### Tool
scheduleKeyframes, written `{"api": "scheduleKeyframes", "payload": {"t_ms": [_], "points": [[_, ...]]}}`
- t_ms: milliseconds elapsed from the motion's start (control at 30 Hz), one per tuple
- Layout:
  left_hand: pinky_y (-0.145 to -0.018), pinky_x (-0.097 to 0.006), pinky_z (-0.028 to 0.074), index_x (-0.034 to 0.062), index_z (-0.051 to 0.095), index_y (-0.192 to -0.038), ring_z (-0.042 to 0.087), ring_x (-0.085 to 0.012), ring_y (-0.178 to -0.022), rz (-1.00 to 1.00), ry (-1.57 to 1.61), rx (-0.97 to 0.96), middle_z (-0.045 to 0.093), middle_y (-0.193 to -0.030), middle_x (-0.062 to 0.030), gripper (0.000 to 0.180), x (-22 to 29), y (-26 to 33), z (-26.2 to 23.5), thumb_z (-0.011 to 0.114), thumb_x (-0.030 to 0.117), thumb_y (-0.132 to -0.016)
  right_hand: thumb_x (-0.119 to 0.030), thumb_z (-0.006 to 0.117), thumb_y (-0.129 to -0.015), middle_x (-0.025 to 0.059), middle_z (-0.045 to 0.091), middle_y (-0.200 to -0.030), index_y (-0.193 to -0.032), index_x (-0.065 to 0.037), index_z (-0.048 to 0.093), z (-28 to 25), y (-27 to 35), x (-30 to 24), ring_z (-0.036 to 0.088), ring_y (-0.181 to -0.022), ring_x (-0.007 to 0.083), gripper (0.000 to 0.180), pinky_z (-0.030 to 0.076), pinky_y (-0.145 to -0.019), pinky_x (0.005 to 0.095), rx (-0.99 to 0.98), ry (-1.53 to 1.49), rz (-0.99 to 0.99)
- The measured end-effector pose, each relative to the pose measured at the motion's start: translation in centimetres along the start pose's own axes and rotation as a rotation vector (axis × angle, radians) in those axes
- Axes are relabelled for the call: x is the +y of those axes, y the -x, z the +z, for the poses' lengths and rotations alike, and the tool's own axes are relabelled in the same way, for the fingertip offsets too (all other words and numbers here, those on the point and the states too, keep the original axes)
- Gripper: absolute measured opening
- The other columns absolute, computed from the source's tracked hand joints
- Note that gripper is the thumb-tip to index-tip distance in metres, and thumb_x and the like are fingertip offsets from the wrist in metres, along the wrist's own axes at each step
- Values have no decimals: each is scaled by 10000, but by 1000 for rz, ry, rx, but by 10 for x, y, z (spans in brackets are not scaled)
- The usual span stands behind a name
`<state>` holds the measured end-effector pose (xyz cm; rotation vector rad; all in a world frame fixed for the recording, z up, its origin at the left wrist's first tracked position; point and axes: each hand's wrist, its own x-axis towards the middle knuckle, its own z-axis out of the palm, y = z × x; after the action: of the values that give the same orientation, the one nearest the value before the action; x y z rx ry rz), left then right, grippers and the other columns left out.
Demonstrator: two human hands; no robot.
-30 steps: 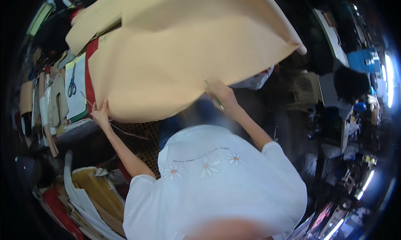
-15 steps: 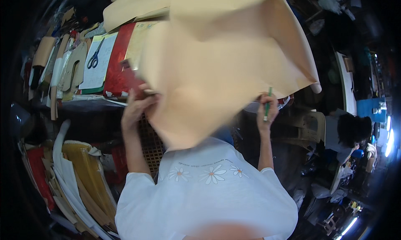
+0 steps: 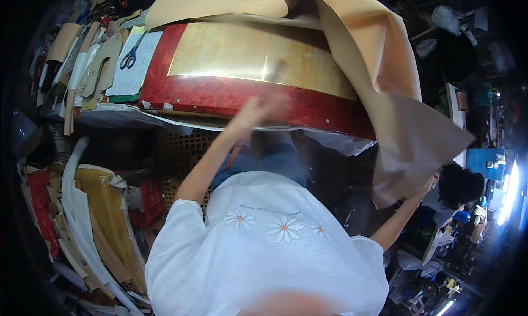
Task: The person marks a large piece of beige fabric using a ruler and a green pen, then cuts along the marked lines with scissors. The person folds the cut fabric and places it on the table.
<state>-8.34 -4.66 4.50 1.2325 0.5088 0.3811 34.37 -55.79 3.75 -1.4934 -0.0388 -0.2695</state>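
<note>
Tan sheet (image 3: 379,68) gripped by outstretched right hand (image 3: 428,185); blurred left hand (image 3: 258,110) raised, grip unclear.

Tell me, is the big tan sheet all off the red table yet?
Mostly. The tan sheet is already flung off to the right, baring the red-edged tabletop. In hand: the right hand grips the sheet's hanging corner, and the blurred left hand is over the table's front edge. Left: the sheet's far end lies bunched on the table's back edge.

No packages, signs or screens show; only a white printed sheet (image 3: 133,68) lies under scissors (image 3: 130,56) at the table's left end.
</note>
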Motion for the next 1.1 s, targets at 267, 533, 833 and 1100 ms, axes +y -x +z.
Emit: {"api": "scheduleKeyframes", "payload": {"t_ms": [267, 533, 833, 1100], "points": [[-371, -144, 236, 7, 409, -1346, 243, 12, -413, -48, 166, 391, 589, -1231, -170, 583, 4, -13, -130, 538, 413, -949, -144, 572, -879, 62, 611, -988, -935, -111, 556, -103, -64, 13, 587, -916, 169, 67, 480, -835, 354, 256, 244, 142], [-361, -130, 263, 30, 376, -1218, 252, 2, -423, -222, 453, 223, 544, -1266, -198, 628, -18, -114, -126, 654, 466, -862, -312, 512, -952, 157, 540, -1298, -1295, -1, 449, 26, 6, -133, 512, -1212, 268, 467, 357, -1050, 418, -243, 286, -186], [-363, -178, 219, 34, 578, -916, 281, -8, -415, -51, 353, 390, 663, -948, -114, 268, -1, -190, -108, 732, 237, -835, -331, 707, -790, 170, 542, -1181, -1234, -74, 465, 289, 323, -23, 547, -1071, 312, 567, 438, -905, 379, -684, 718, -595], [-376, -183, 222, 29, 635, -918, 281, 0, -398, 309, 93, 207, 691, -807, -85, 150, 121, -128, -85, 681, 156, -852, -151, 624, -830, 129, 591, -822, -923, -48, 528, 271, 274, -57, 601, -801, 262, 169, 459, -710, 361, -432, 630, -508]]}}
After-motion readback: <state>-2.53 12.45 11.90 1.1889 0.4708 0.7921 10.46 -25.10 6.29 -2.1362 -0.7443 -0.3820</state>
